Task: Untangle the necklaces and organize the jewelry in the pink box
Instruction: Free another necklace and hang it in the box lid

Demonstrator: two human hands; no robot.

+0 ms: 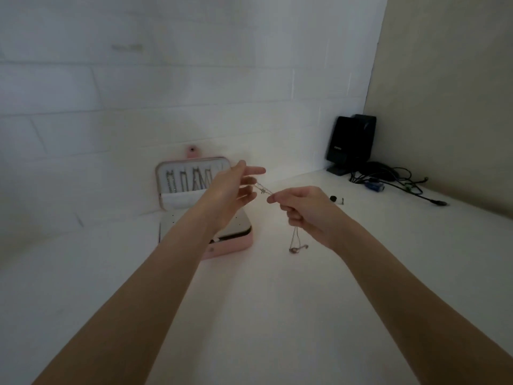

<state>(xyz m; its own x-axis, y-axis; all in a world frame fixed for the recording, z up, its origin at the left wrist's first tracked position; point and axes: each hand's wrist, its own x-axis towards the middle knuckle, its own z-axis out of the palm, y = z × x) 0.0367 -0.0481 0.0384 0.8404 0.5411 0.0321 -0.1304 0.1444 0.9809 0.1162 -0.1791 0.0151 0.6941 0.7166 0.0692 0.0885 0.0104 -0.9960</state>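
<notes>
A thin silver necklace (263,190) is stretched between my two hands above the white table. My left hand (233,187) pinches one end of the chain, its other fingers spread. My right hand (302,209) is closed on the other part, and a loop of chain with a small pendant (297,247) hangs below it. Behind my left hand the pink box (236,244) stands open, its lid (191,182) leaning on the wall with several chains hanging inside. My left forearm hides part of the box's tray.
A black device (351,143) stands in the back right corner, with a heap of dark cables (388,179) trailing along the table. A small dark item (334,198) lies just right of my right hand. The white table (263,315) spreads in front of me.
</notes>
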